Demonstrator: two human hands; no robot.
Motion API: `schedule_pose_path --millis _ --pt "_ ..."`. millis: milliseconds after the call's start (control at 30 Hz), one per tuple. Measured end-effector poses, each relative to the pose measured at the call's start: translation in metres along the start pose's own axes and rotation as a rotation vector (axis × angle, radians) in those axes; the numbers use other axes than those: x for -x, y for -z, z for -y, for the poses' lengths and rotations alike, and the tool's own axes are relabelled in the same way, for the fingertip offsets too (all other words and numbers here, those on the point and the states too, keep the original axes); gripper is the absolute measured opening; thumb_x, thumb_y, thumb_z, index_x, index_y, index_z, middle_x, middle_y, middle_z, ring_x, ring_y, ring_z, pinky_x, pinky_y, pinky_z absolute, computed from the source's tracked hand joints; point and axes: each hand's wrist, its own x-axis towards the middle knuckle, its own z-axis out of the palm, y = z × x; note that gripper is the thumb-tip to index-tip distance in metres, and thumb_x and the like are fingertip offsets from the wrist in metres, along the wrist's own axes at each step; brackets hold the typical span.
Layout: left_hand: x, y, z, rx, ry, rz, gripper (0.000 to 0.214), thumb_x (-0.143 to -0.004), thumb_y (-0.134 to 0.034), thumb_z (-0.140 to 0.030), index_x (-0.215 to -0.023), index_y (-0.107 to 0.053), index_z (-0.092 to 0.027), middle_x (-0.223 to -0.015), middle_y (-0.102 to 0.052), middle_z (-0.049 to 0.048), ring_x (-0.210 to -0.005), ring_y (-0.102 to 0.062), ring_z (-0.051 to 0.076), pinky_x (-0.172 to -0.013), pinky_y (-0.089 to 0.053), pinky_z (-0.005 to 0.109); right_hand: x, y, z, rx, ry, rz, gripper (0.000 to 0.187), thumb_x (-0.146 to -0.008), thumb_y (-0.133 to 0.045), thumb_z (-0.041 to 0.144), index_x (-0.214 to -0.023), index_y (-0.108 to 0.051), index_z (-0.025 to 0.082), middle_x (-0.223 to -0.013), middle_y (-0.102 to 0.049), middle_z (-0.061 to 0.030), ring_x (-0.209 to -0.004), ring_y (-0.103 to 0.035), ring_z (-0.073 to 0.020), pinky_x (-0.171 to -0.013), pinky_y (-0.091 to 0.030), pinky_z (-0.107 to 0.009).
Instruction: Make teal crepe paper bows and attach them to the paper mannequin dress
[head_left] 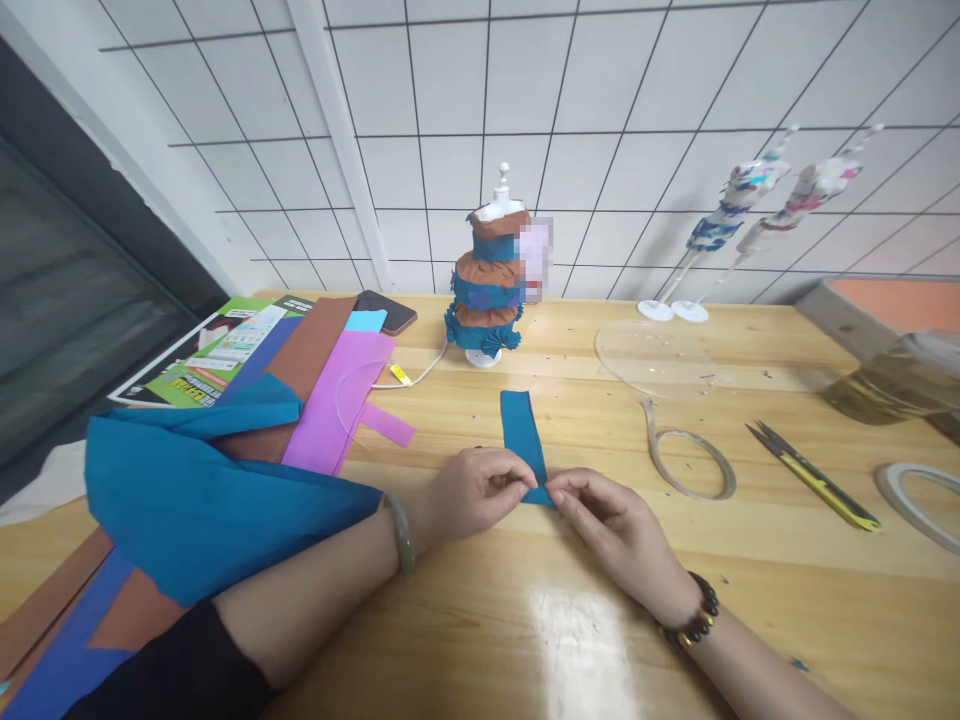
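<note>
A strip of teal crepe paper [523,435] lies lengthwise on the wooden table. At its near end, my left hand [476,488] pinches the left edge between thumb and fingertips. My right hand [611,525] pinches the right corner of that same end, close to the left fingertips. Beyond the strip stands a small white dress form [501,208] wrapped in brown and teal paper tiers. Large folded teal paper [225,500] lies under and beside my left forearm, over brown, blue and pink sheets [341,385].
At right lie a tape roll [694,465], thin scissors [814,475] with yellow handles and another tape ring [922,505]. Two decorated dress forms [720,215] stand behind a clear disc [652,360]. A phone [386,312] and white cable [431,368] are at the back.
</note>
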Motion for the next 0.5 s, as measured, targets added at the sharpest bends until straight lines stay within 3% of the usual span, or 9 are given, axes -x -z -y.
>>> schedule_pose_path --millis 133,267,500 --pt "-0.0009 0.0013 0.0004 0.075 -0.034 -0.001 0.022 -0.079 -0.043 -0.013 -0.081 -0.065 -0.013 -0.077 -0.063 0.0055 -0.072 -0.056 0.012 -0.068 -0.043 0.022 -0.0005 0.0018 0.0019 -0.017 0.043 0.036 0.014 -0.084 -0.050 0.024 -0.086 -0.064 0.021 -0.084 -0.065 -0.0042 -0.077 -0.061 -0.0149 -0.070 -0.049 -0.026" --pt "-0.0015 0.0015 -0.0013 0.072 0.004 -0.005 0.016 -0.076 -0.051 -0.016 -0.083 -0.065 -0.013 -0.077 -0.063 0.0052 -0.070 -0.055 0.012 -0.065 -0.044 0.022 -0.0001 -0.0002 0.0034 -0.048 0.004 0.038 0.013 -0.082 -0.054 0.025 -0.090 -0.063 0.021 -0.085 -0.064 -0.0045 -0.076 -0.059 -0.0147 -0.068 -0.048 -0.026" --pt "-0.0033 -0.0009 -0.0007 0.047 0.048 -0.018 0.011 -0.073 -0.059 -0.018 -0.080 -0.067 -0.013 -0.072 -0.062 0.0034 -0.064 -0.052 0.010 -0.061 -0.043 0.021 0.0001 -0.0054 -0.0034 -0.005 -0.014 -0.055 0.011 -0.077 -0.061 0.027 -0.085 -0.065 0.020 -0.076 -0.066 -0.0037 -0.066 -0.059 -0.0142 -0.062 -0.049 -0.026"
